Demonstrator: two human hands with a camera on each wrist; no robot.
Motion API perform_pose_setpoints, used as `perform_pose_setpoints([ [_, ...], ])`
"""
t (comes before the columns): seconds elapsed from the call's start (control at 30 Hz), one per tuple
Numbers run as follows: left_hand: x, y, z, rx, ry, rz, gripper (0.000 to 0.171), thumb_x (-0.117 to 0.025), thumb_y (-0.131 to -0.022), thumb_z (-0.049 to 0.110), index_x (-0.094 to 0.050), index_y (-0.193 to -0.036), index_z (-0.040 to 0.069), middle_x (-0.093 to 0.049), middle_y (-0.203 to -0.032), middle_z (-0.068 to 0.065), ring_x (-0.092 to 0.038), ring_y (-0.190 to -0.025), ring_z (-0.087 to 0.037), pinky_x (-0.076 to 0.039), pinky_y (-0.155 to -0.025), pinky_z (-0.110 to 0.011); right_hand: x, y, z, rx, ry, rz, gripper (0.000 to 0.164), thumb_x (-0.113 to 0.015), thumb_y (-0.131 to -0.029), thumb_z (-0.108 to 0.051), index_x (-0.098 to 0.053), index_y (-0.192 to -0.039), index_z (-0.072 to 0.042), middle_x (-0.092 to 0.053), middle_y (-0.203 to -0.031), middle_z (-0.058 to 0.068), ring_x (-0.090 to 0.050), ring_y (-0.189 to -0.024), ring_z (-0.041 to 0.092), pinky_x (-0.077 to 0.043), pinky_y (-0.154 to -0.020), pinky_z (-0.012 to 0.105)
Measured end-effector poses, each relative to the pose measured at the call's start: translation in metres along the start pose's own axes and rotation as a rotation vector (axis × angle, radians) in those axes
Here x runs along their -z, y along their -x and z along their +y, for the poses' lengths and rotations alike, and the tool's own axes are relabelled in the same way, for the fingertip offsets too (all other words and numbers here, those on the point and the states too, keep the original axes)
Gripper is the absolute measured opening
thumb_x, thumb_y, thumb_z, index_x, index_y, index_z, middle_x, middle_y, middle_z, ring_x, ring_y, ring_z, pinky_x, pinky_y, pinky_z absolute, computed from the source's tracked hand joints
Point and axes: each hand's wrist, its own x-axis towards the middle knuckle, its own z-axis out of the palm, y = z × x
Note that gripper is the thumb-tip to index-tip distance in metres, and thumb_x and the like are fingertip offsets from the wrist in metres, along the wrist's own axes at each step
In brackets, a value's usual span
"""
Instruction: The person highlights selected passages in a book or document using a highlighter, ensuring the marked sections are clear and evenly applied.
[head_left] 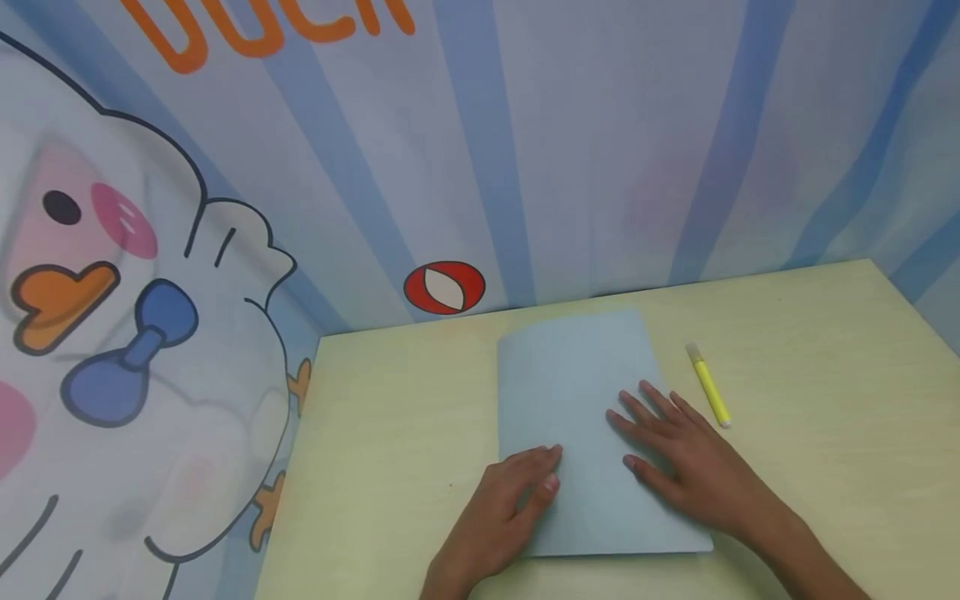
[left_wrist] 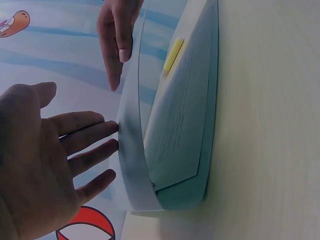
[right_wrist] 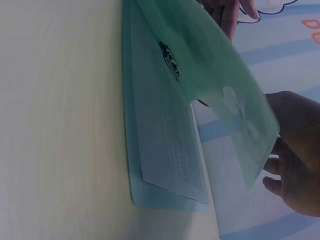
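Note:
A pale blue folder (head_left: 577,417) lies on the table in the head view. My left hand (head_left: 504,508) rests its fingers on the left part of the cover. The right hand (head_left: 686,458) lies over the right side, fingers spread. From the left wrist, the left hand's (left_wrist: 55,155) straight fingertips touch the cover, which bows up off a printed sheet (left_wrist: 182,125). The right wrist view shows a dark and silver metal clip (right_wrist: 170,61) inside the folder and the right hand (right_wrist: 297,155) behind the raised cover.
A yellow marker (head_left: 708,385) with a clear cap lies on the table (head_left: 390,433), right of the folder. A wall (head_left: 600,150) with blue stripes and a cartoon duck (head_left: 217,350) stands along the table's back and left edges.

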Motion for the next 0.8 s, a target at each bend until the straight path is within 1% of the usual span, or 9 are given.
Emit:
perform_pose_setpoints([
  [0.1, -0.003, 0.001, 0.000, 0.018, -0.028, -0.011, 0.046, -0.033, -0.102, 0.043, -0.048, -0.140, 0.021, -0.049, -0.138, 0.009, -0.039, -0.128, -0.012, -0.034, -0.102, -0.043, -0.004, 0.002, -0.002, 0.008, -0.008, -0.023, 0.056, -0.058, -0.091, -0.041, -0.045, -0.143, -0.024, -0.039, -0.147, 0.005, -0.022, -0.137, 0.031, -0.010, -0.111, 0.045],
  [0.2, -0.005, 0.002, 0.000, 0.031, -0.067, -0.025, 0.047, -0.033, -0.102, 0.045, -0.048, -0.140, 0.022, -0.048, -0.138, 0.010, -0.037, -0.129, -0.012, -0.034, -0.102, -0.045, -0.009, 0.003, -0.004, 0.014, -0.018, -0.037, 0.054, -0.059, -0.091, -0.040, -0.047, -0.141, -0.025, -0.040, -0.146, 0.006, -0.023, -0.137, 0.032, -0.014, -0.110, 0.048],
  [0.33, -0.008, 0.002, 0.001, 0.020, -0.111, -0.033, 0.047, -0.032, -0.102, 0.044, -0.048, -0.140, 0.022, -0.048, -0.138, 0.011, -0.037, -0.129, -0.011, -0.034, -0.101, -0.045, -0.014, 0.005, -0.005, 0.024, -0.027, -0.059, 0.054, -0.060, -0.090, -0.040, -0.047, -0.141, -0.025, -0.039, -0.147, 0.006, -0.026, -0.136, 0.030, -0.022, -0.106, 0.052],
  [0.57, -0.012, 0.001, -0.001, 0.015, -0.149, -0.057, 0.049, -0.030, -0.102, 0.045, -0.047, -0.141, 0.020, -0.047, -0.139, 0.010, -0.035, -0.130, -0.009, -0.034, -0.101, -0.043, -0.019, 0.006, -0.004, 0.009, -0.048, -0.113, 0.057, -0.061, -0.089, -0.042, -0.048, -0.141, -0.025, -0.037, -0.148, 0.005, -0.026, -0.136, 0.030, -0.027, -0.104, 0.053],
  [0.63, -0.013, 0.001, -0.001, 0.008, -0.161, -0.065, 0.050, -0.030, -0.102, 0.045, -0.048, -0.141, 0.019, -0.047, -0.139, 0.009, -0.035, -0.130, -0.010, -0.034, -0.101, -0.042, -0.021, 0.006, -0.003, 0.005, -0.051, -0.135, 0.057, -0.062, -0.088, -0.043, -0.048, -0.141, -0.025, -0.037, -0.148, 0.006, -0.027, -0.135, 0.031, -0.028, -0.103, 0.054],
  [0.8, -0.015, 0.001, -0.002, -0.045, -0.195, -0.067, 0.050, -0.032, -0.102, 0.044, -0.049, -0.139, 0.016, -0.049, -0.139, 0.005, -0.036, -0.130, -0.012, -0.032, -0.103, -0.043, -0.026, 0.007, 0.002, 0.008, -0.050, -0.184, 0.059, -0.063, -0.087, -0.044, -0.048, -0.141, -0.024, -0.038, -0.147, 0.007, -0.029, -0.133, 0.035, -0.033, -0.099, 0.056],
])
